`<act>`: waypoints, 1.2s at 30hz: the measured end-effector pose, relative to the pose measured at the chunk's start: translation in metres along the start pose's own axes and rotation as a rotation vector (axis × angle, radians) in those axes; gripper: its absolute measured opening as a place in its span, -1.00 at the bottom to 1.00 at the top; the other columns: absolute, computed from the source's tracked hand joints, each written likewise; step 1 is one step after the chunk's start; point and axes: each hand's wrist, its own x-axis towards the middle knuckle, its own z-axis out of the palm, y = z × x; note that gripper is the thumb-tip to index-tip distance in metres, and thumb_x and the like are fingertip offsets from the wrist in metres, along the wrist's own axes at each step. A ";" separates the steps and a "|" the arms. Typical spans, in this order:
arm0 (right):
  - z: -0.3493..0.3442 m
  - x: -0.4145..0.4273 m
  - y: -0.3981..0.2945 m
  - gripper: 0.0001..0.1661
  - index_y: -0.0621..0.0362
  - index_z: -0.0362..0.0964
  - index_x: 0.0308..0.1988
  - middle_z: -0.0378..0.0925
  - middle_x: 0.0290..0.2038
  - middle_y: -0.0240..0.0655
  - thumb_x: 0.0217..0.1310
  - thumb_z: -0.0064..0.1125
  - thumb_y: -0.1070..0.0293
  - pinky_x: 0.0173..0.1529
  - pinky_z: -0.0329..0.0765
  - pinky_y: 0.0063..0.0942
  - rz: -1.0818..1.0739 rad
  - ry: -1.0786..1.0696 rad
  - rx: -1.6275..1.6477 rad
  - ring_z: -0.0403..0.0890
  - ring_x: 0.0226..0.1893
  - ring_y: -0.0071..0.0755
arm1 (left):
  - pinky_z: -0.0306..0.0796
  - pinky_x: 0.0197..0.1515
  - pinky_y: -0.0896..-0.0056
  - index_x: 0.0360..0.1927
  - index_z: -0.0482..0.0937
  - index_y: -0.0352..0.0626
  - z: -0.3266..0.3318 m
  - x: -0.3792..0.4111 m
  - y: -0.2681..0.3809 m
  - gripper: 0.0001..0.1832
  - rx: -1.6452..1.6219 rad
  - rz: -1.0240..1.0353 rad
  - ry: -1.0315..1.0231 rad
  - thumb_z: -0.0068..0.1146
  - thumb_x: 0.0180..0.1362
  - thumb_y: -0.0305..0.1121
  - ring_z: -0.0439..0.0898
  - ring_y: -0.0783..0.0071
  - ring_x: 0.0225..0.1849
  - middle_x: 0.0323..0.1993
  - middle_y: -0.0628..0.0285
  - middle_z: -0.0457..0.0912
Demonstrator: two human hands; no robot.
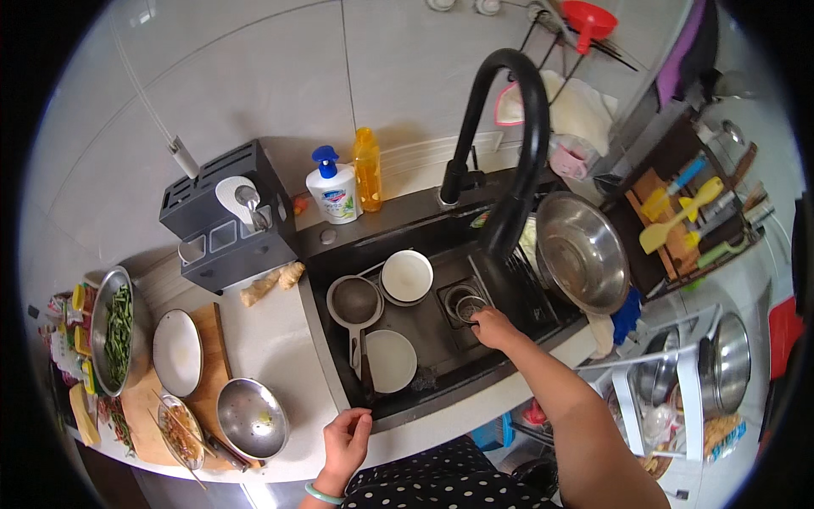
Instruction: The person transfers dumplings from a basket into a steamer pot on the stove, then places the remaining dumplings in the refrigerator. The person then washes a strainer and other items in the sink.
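My right hand (495, 327) reaches into the black sink (407, 413), its fingers holding the rim of a round metal sink strainer (470, 308) over the drain (459, 296). My left hand (347, 443) hangs by the sink's front left corner, loosely curled with nothing in it. Left of the drain, a white bowl (407, 276) sits on another dish. A white dish (389, 361) lies in front of it. A handled round strainer (355, 301) is at the sink's left side. The dark handle (365, 372) of a utensil lies beside the dish.
A black gooseneck faucet (540, 121) arches over the sink. A steel basin (582, 253) leans at its right. Soap bottle (333, 191) and yellow bottle (367, 168) stand behind. Leftward are a steel bowl (253, 420), a cutting board (213, 337), a plate (177, 354) and a knife (229, 453).
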 end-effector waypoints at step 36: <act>-0.040 -0.003 0.039 -0.43 0.25 0.34 0.08 0.47 0.01 -0.01 0.20 0.06 0.10 0.10 0.41 -0.14 -0.176 -0.153 0.186 0.47 0.04 0.05 | 0.38 -0.43 0.60 -0.27 0.58 -0.35 0.122 0.032 0.026 -0.84 0.062 -0.009 0.028 0.13 0.17 -0.44 0.48 0.67 -0.50 -0.54 0.27 0.60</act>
